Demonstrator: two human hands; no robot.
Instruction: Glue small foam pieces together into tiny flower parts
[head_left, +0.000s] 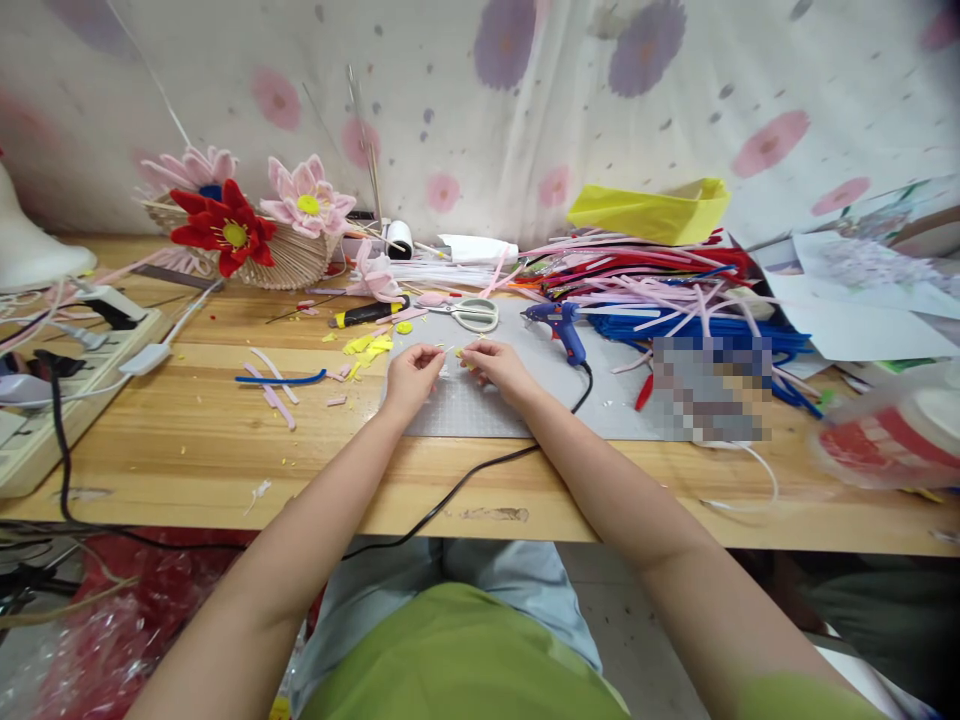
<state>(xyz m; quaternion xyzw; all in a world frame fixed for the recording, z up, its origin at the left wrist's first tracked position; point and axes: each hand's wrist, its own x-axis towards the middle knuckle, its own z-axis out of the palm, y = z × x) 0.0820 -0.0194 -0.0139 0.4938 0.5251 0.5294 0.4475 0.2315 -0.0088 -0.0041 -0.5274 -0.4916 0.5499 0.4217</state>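
My left hand [411, 376] and my right hand [496, 366] rest close together over a grey cutting mat [480, 405] on the wooden table [225, 450]. Between their pinched fingertips is a small yellow piece [455, 351], too small to make out clearly. Yellow scraps [369, 346] lie just left of the mat. White-handled scissors [471, 313] lie beyond my hands. A blue glue gun [559, 325] lies to the right on the mat, its black cord [465, 480] running off the table's front edge.
A pile of pink, red, white and blue pipe cleaners [645, 285] with a yellow box [652, 210] fills the back right. A basket of red and pink flowers [247, 225] stands at the back left. A power strip [52, 390] lies far left, tape rolls [892, 435] far right.
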